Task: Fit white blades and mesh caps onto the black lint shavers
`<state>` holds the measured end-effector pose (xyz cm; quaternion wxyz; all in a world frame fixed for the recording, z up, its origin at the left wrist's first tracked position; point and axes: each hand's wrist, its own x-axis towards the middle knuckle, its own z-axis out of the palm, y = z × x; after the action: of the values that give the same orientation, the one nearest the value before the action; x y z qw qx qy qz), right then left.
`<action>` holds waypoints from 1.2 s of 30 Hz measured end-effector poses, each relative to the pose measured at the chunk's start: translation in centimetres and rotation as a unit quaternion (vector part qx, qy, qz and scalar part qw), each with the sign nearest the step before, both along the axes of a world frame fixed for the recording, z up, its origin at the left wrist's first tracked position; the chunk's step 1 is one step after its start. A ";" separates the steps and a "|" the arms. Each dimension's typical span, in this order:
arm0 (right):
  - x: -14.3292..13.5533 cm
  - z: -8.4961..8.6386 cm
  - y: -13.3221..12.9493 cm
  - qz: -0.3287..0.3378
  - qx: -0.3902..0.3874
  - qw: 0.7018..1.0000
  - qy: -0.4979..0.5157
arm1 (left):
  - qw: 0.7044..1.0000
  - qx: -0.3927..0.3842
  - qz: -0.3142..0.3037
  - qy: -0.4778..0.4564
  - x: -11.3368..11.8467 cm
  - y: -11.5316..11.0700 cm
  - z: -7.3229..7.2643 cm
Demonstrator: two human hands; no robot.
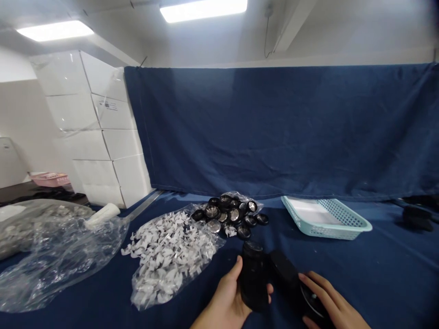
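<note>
A dark blue curtain spans the back, above a blue-covered table. On the left, a stack of white boxes rises beside the curtain's edge. In front of it a large clear plastic bag sprawls across the table's left side. To its right lies a heap of small white pieces, spread on clear plastic. The pale teal basket sits at the right, well apart from the heap, with something flat and white inside. Between heap and basket is a pile of black round pieces, several showing shiny metallic faces (a few overlap, so their number is hard to tell).

Nearest the camera, the left hand is closed around a black object, which stands roughly upright in its grip: the thumb lies along the left side and fingertips show at the right. The object's rounded top points toward the pile, just short of it. The right hand has its fingers curved over a long dark piece, holding its near end, where a round rim shows beneath the fingers. That piece slants up and left from the right hand toward the left hand's object; whether the two touch is too dark to tell.
</note>
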<state>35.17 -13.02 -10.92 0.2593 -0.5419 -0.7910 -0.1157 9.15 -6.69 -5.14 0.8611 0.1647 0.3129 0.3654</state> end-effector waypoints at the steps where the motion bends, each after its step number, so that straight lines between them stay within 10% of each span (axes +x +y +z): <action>1: -0.1 0.1 0.0 -0.002 0.004 1.000 -0.001 | 1.000 0.001 0.005 0.001 0.0 0.0 0.2; 17: -0.4 1.1 -0.2 -0.010 -0.039 0.999 -0.003 | 0.998 0.018 0.057 -0.025 0.0 -0.3 0.4; 36: -0.1 0.6 0.1 -0.010 -0.059 0.998 -0.017 | 0.985 0.059 -0.050 -0.151 -0.6 -1.5 0.1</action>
<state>35.07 -12.90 -10.28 0.2128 -0.5624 -0.7949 -0.0808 8.50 -8.19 -5.03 0.9045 0.1735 0.1483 0.3604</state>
